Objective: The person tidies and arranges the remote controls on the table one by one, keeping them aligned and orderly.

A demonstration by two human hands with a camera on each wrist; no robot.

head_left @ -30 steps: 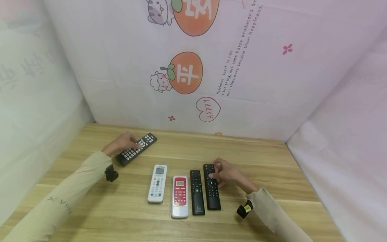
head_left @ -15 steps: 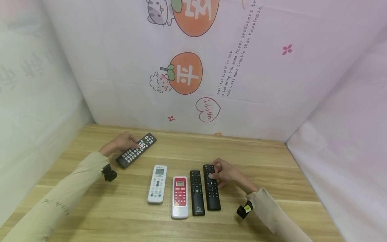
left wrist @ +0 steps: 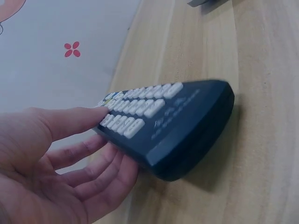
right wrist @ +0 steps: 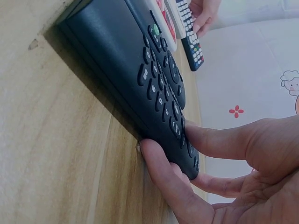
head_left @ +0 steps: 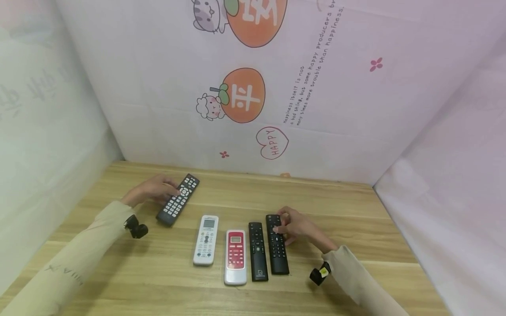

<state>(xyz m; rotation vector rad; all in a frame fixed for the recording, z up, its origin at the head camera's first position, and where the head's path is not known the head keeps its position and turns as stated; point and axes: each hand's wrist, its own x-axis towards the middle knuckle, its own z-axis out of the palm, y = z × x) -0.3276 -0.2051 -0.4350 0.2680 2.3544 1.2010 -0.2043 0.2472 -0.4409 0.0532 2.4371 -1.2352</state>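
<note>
My left hand (head_left: 156, 188) grips a black remote control with white buttons (head_left: 179, 202), thumb on the button face and fingers along its side and underneath. That remote lies at a slant at the back left; the left wrist view shows its blunt end (left wrist: 196, 130) close over the wood. At the right, my right hand (head_left: 295, 224) pinches the upper part of a black remote control with black buttons (head_left: 278, 254), thumb on top and fingers at the edge. Left of it, side by side, lie a slimmer black remote (head_left: 258, 259), a red and white remote (head_left: 236, 254) and a white remote (head_left: 206, 241).
The wooden table (head_left: 336, 197) runs back to a white printed cloth wall (head_left: 336, 149), with cloth walls at both sides too. A small black camera is strapped at each wrist, at the left cuff (head_left: 135, 227) and the right cuff (head_left: 320, 274).
The left hand has turned its remote to a steeper angle, its lower end swinging toward me and right, its top slightly left. The right hand and the other remotes stay put.
</note>
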